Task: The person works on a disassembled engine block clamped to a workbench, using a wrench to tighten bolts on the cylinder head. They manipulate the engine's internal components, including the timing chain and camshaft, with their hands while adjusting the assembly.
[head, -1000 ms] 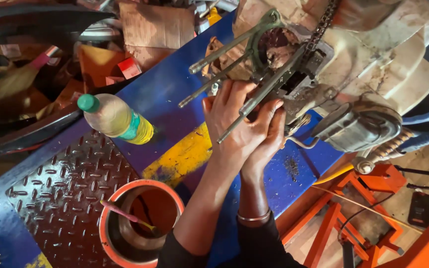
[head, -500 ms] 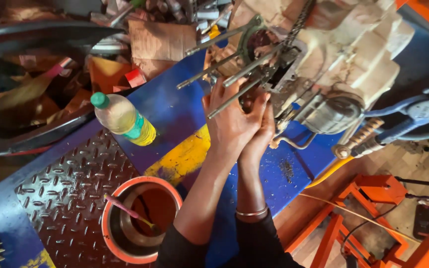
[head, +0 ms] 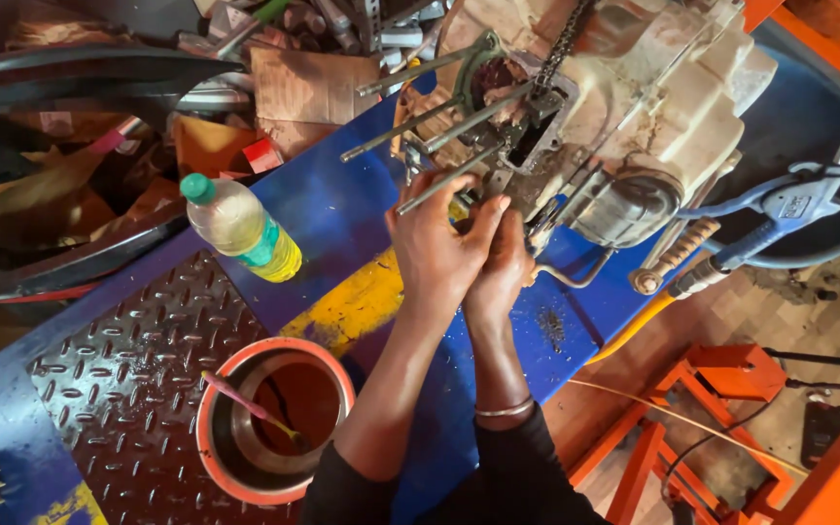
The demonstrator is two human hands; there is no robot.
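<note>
Your hands have stayed pressed together under the engine (head: 624,107) over the last second; only your view has drifted, so the engine now sits higher and further right in it, which suggests steady work at one spot rather than a new step. Your left hand (head: 437,243) lies over your right hand (head: 503,267), fingers curled against the engine's underside near the long studs (head: 439,107); whether either hand actually grips a part there, you cannot tell. The engine rests on the blue workbench (head: 342,209), its long axis running from upper right to lower left, studs pointing left toward the bottle (head: 240,228).
</note>
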